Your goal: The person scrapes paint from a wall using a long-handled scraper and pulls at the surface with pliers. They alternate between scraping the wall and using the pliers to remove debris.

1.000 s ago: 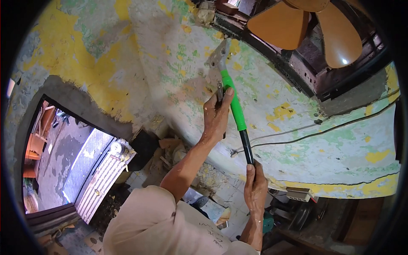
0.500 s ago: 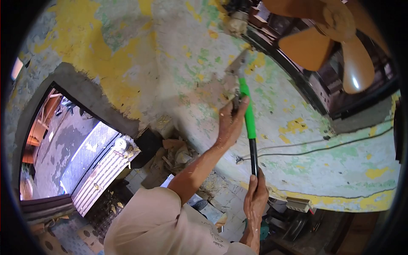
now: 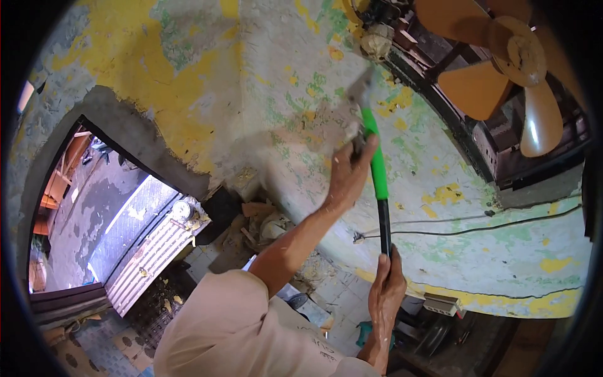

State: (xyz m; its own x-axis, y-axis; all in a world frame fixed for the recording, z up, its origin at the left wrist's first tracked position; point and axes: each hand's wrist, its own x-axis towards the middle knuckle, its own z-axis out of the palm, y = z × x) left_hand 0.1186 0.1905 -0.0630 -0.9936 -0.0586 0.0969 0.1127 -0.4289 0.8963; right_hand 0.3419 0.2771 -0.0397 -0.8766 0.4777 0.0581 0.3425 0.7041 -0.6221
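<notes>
A long-handled scraper (image 3: 379, 169) with a green and black handle slants across the wall (image 3: 295, 125). Its grey blade (image 3: 361, 85), smeared by motion, overlaps the peeling paint below the window frame. My left hand (image 3: 349, 179) is closed around the green part, close behind the blade. Lower down, my right hand (image 3: 387, 290) grips the black end of the handle. Patches of yellow and green paint surround the blade, with bare plaster between them.
An orange-bladed fan (image 3: 518, 53) stands at the upper right, before a dark window frame (image 3: 461, 138). Thin cables (image 3: 465, 234) run along the wall. Rubble (image 3: 260, 229) lies below, beside a doorway (image 3: 119, 207) at left. A socket box (image 3: 441, 304) sits low on the wall.
The view has shifted slightly, so wall and fan sit a little further right and lower. Both hands keep their hold on the scraper, its blade still by the window frame.
</notes>
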